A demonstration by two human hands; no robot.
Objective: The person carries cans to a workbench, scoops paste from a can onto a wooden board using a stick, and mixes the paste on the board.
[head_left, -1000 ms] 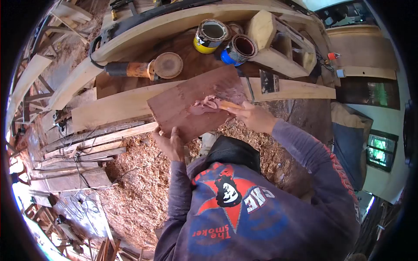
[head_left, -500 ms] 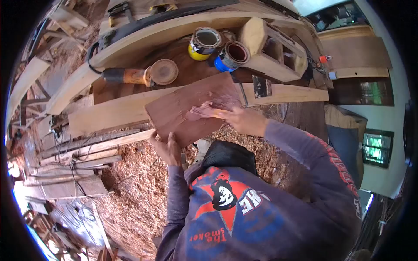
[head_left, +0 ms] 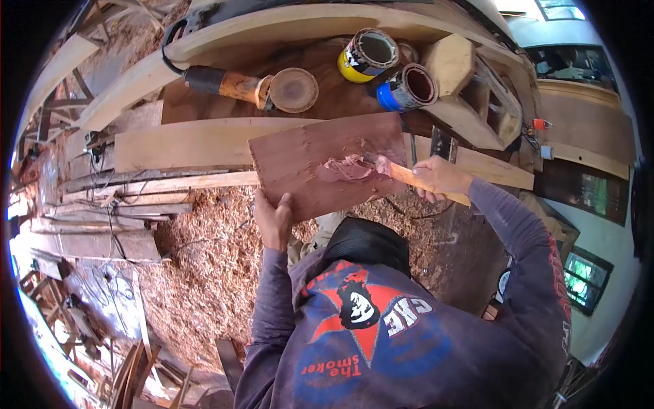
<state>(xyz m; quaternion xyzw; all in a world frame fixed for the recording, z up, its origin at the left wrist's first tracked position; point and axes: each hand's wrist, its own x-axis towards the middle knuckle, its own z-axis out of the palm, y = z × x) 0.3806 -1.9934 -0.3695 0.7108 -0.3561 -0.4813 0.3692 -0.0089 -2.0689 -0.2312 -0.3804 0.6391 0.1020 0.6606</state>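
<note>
A reddish-brown wooden board [head_left: 300, 157] lies tilted over the bench edge. My left hand [head_left: 274, 217] grips its near left corner, thumb on top and fingers underneath. Pink-brown paste [head_left: 344, 169] is smeared in thick ridges near the middle of the board. In my right hand [head_left: 439, 178] is a wooden-handled spatula [head_left: 407, 176], its paste-coated end at the right side of the smear. The paste hides most of that working end.
Beyond the board stand a yellow-banded can [head_left: 368, 58] and a blue-banded can [head_left: 409, 88], both open. An orange angle grinder [head_left: 238, 87] lies left of them. At right sits an angular wooden frame [head_left: 470, 102]. Wood shavings [head_left: 211, 273] cover the floor.
My right hand has drawn the spatula to the right, showing more handle and a ridged smear. The camera view has shifted, so the bench things appear farther right. My left hand keeps its grip.
</note>
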